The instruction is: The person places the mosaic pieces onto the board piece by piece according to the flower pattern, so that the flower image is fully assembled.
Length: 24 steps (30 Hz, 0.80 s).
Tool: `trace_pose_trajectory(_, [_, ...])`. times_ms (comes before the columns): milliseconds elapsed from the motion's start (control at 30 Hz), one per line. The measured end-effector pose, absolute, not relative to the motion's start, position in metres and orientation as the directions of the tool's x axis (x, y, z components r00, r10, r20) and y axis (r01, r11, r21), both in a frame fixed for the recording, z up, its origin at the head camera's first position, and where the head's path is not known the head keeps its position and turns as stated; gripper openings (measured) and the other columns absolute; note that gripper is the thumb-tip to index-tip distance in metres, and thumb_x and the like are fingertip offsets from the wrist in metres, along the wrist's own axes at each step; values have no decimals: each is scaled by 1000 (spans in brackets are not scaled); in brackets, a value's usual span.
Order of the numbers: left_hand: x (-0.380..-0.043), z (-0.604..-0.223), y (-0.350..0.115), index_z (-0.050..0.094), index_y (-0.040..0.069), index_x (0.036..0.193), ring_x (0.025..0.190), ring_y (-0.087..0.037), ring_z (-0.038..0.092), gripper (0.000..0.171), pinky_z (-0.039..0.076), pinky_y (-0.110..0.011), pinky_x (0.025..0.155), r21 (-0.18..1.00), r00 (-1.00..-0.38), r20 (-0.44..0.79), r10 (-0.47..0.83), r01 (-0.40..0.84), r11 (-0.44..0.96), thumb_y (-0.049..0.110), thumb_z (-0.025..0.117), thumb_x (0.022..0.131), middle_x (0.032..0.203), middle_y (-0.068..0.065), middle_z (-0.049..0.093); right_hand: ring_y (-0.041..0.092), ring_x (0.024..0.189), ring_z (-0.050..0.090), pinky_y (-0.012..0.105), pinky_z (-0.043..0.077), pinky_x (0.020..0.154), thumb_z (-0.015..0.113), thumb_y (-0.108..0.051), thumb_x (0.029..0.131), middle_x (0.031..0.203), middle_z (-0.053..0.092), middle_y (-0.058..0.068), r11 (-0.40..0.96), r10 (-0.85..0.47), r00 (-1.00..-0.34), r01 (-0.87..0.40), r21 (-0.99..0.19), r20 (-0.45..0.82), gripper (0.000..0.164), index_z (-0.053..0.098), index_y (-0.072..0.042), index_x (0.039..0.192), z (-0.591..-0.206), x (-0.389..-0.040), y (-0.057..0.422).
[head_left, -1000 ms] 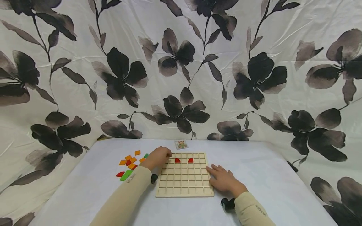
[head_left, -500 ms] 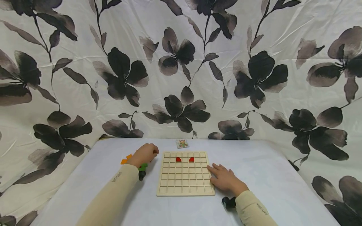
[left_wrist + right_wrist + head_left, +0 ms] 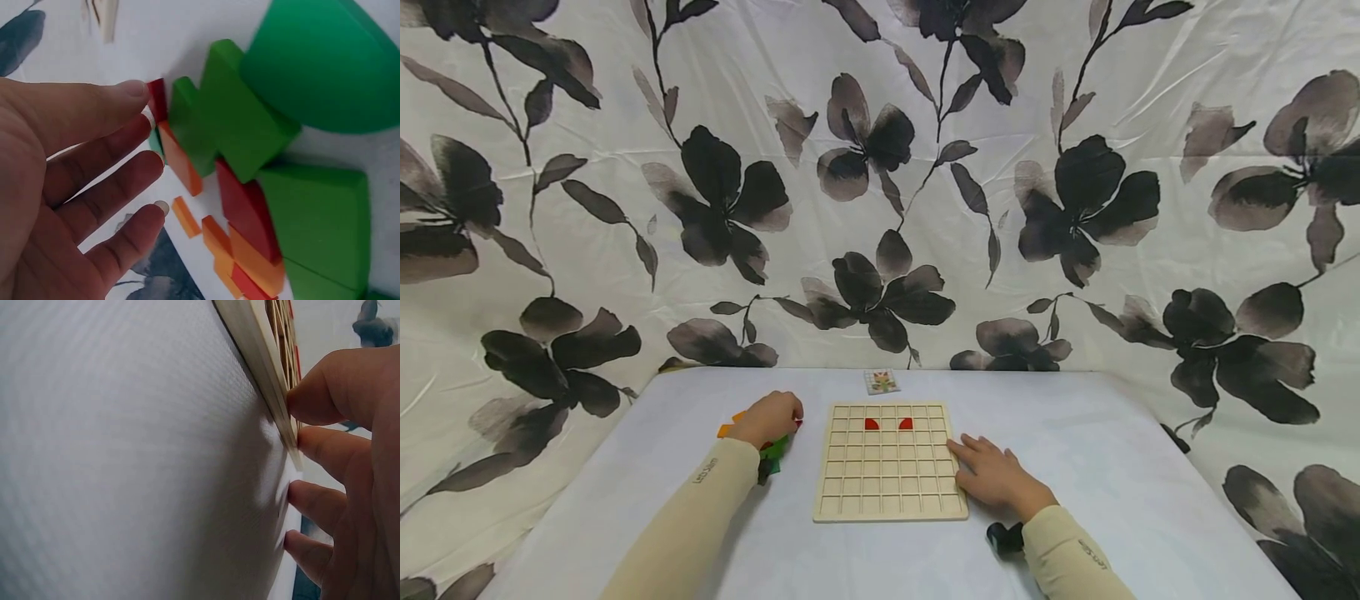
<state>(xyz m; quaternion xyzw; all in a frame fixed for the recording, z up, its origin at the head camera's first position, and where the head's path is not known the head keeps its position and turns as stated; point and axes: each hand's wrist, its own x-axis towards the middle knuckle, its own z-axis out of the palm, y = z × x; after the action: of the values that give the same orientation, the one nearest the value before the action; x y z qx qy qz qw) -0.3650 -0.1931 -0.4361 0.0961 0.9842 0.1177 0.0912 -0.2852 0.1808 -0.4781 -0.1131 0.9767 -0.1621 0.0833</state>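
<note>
In the head view my left hand [image 3: 767,418] is over the pile of coloured pieces left of the wooden grid board [image 3: 891,462]. Its thumb and index fingertip pinch a small red tile [image 3: 157,100] at the pile's edge, while the other fingers spread out loosely. Close by lie light green blocks [image 3: 250,112], orange tiles [image 3: 181,159] and another red piece [image 3: 249,209]. My right hand [image 3: 996,477] rests against the board's right edge with relaxed fingers. Its thumb and index fingertips touch the wooden rim [image 3: 262,369]. Two red quarter-round pieces [image 3: 871,424] sit in the board's upper cells.
A small patterned card [image 3: 881,382] lies behind the board on the white table [image 3: 1075,433]. A dark green rounded piece [image 3: 325,62] looms near the left wrist camera. A floral cloth [image 3: 880,167] hangs behind the table.
My left hand has drawn back from the board's upper left corner to the pile, where its fingertips now meet a red tile. The right hand has stayed at the board's edge.
</note>
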Motion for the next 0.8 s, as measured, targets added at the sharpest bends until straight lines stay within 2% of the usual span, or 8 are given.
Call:
trace_pose_trajectory(167, [-366, -441, -193, 72, 6, 100, 80, -20, 54, 14, 50, -40, 83, 245, -963, -152, 220, 179, 953, 10, 69, 86, 92, -5, 68, 38, 144, 28, 69, 18, 110, 49, -32, 93, 155, 36, 8, 921, -246, -961, -191, -339, -126, 54, 44, -22, 146, -477, -285, 182])
trace_pose_trajectory(533, [-372, -444, -194, 70, 7, 95, 78, -20, 53, 11, 48, -36, 78, 262, -966, -166, 198, 150, 953, 13, 71, 86, 86, -3, 64, 38, 144, 29, 69, 19, 109, 49, -31, 92, 155, 37, 9, 922, -248, -961, -196, -334, -119, 54, 45, -22, 146, -477, -287, 182])
trace_pose_trajectory(800, [-374, -445, -194, 64, 8, 89, 73, -18, 52, 12, 44, -29, 65, 282, -965, -193, 177, 118, 952, 15, 72, 83, 81, -3, 59, 38, 144, 29, 69, 19, 109, 49, -31, 92, 154, 38, 9, 918, -254, -960, -200, -342, -122, 55, 45, -21, 145, -475, -285, 182])
